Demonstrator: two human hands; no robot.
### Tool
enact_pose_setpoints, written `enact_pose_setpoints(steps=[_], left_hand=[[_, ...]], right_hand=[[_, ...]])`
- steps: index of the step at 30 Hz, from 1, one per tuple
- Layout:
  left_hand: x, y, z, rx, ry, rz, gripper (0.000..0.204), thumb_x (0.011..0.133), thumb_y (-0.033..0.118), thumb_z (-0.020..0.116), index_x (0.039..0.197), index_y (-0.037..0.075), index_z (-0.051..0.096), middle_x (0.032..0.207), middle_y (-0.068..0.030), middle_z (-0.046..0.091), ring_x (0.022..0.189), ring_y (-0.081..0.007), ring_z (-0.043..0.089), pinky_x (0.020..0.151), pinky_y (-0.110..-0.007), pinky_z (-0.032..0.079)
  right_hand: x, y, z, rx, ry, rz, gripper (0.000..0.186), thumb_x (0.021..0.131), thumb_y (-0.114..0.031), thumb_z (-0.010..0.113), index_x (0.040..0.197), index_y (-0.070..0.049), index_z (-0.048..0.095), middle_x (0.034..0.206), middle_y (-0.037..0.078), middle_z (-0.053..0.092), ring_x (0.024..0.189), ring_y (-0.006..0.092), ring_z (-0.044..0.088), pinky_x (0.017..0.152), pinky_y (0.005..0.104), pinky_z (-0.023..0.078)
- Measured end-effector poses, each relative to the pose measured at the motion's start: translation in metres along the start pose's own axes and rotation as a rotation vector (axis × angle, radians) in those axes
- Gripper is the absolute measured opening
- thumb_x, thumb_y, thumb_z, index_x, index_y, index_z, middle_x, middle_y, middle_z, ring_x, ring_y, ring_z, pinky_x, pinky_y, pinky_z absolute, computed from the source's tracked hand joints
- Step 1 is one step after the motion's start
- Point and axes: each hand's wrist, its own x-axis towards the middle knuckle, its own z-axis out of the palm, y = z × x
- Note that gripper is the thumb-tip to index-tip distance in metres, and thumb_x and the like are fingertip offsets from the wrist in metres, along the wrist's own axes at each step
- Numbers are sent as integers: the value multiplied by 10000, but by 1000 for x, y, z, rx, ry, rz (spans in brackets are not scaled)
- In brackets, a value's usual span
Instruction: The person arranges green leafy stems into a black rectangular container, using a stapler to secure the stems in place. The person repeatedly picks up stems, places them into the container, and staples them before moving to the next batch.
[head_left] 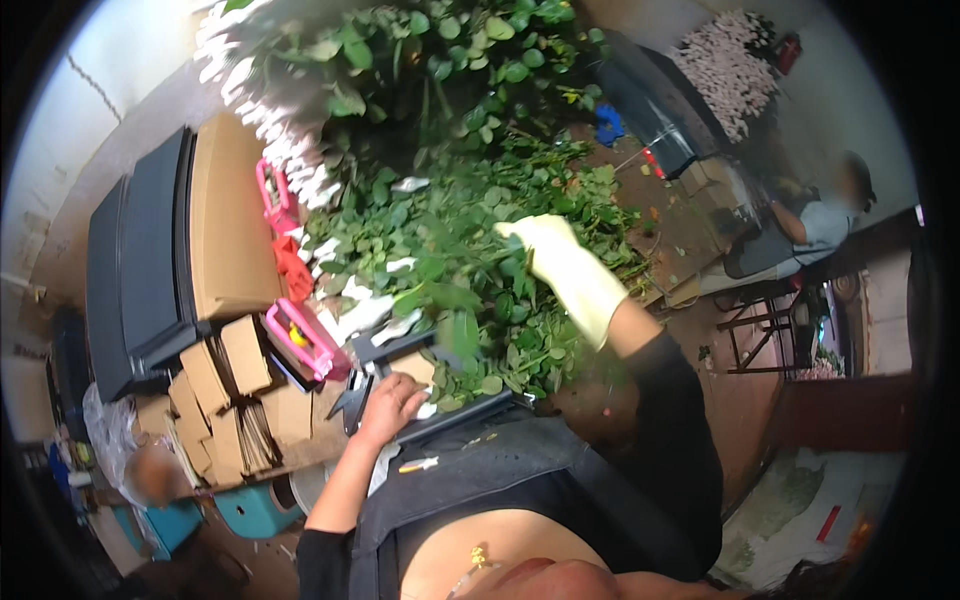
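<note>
My right hand [540,255], in a long pale-yellow rubber glove, has its fingers closed on leafy stems in a deep bed of green rose foliage [465,205]; the leaves left of it are motion-blurred. My bare left hand [393,405] rests with slightly bent, separated fingers at the edge of a black tray [450,415] with a tan board in it. Beside that hand lies a dark cutting tool [352,395], its shape unclear. White-wrapped flower heads [365,310] line the left of the foliage.
Pink holders [310,342], a red object [290,270], cardboard pieces [220,390] and stacked black boxes [150,255] stand left. Teal bins [255,512] sit below the table. A co-worker [820,225] is at the right, near a black folding frame [750,330] and piled white wrapped flowers [725,70].
</note>
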Motion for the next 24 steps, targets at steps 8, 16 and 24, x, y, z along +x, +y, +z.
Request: enact_pose_setpoints(steps=[8,16,24], left_hand=[[-6,-9,-1,-17,-29,-93,177,900,162,773,958,25,677,992,-129,652,868,-277,648,718,-369,502],[-12,-30,17,-318,177,-110,843,765,85,892,1476,88,440,1325,-147,654,1094,-236,674,879,-363,573],[-19,-7,13,-202,107,-197,526,856,140,830,1341,76,637,1329,-126,612,1168,-255,645,927,-354,572]], right_hand=[[-48,-56,-22,340,547,-293,234,1024,-310,518,1068,-171,700,853,86,715,783,284,702,699,403,550],[-102,-27,50,228,-533,220,598,1022,-591,433,1184,-109,747,1129,102,762,1091,326,706,952,464,546],[-106,37,146,459,-206,-260,464,944,-250,662,1358,-43,628,1365,200,647,1255,324,624,1059,399,500]])
